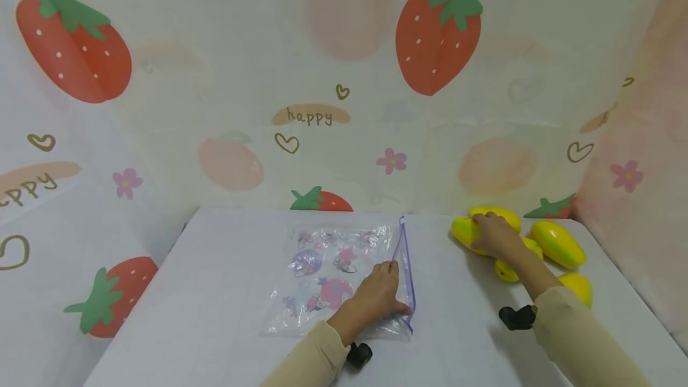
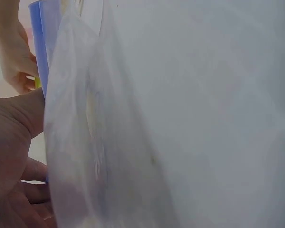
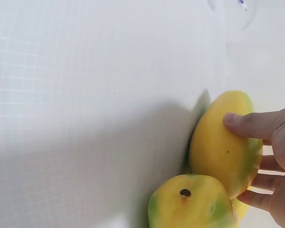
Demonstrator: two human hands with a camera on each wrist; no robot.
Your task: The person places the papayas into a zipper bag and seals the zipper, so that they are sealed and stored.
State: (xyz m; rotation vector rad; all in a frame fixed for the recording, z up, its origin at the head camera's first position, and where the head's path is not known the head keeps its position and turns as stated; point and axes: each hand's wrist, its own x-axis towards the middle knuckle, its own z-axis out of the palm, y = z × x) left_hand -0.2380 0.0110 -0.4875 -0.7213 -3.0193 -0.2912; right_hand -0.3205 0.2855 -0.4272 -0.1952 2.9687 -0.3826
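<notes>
The right grip (image 1: 495,235) is closed round a mango (image 1: 464,233), between 2 and 3 o'clock from the bag (image 1: 317,279). The mango looks hard, smooth and maybe slippery; its fat middle seems best to hold. The left grip (image 1: 376,294) holds the bag's mouth edge, which looks thin and floppy.

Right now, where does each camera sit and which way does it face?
Head: on the head, facing forward and down at the table; left hand and right hand show.
Left wrist: on that wrist, facing the plastic bag; both hands show.
Right wrist: on that wrist, facing the held mango; right hand shows.
Wrist views share the right hand.
</notes>
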